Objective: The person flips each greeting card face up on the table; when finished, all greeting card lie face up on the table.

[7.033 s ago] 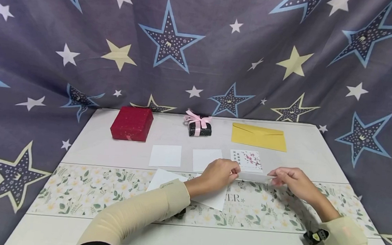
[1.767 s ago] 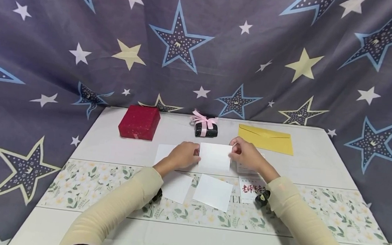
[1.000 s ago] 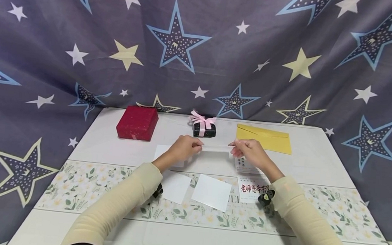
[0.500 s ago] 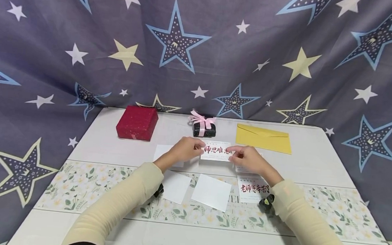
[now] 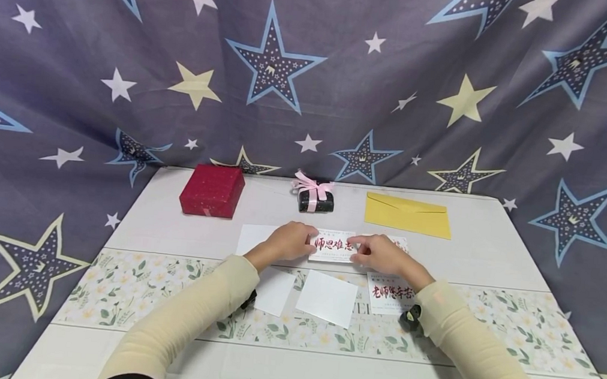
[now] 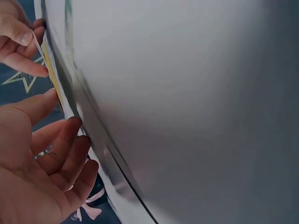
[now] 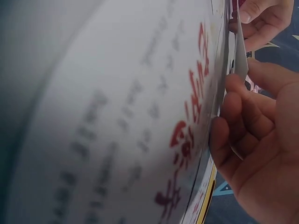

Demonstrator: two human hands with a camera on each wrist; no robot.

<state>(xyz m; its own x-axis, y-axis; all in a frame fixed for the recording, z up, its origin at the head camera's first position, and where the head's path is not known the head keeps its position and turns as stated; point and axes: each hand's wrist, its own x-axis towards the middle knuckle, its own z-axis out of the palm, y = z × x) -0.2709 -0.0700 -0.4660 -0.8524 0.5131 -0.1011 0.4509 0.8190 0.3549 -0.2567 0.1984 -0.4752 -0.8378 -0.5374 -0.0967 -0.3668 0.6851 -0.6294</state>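
A white card with red brush lettering [image 5: 333, 245] lies face up between the two hands, at or just above the table in the head view. My left hand [image 5: 289, 240] pinches its left edge between thumb and fingers. At the opposite edge, my right hand [image 5: 383, 254] pinches it the same way; the right wrist view shows the card edge between that thumb [image 7: 268, 77] and forefinger. Partly hidden behind the right hand is a card with a red blossom print [image 5: 400, 242]. Beside the left hand lies a blank white card [image 5: 252, 237].
Nearer the body, two blank white cards [image 5: 327, 298] [image 5: 274, 292] and a red-lettered card [image 5: 389, 294] lie on the floral strip. Along the back stand a red box [image 5: 212, 190] and a black gift box with pink ribbon [image 5: 316, 200], with a yellow envelope [image 5: 408, 215] at right.
The hands have flipped the middle card from its blank side to its lettered side and lowered it towards the table. Earlier, another lettered card came to lie at front right.
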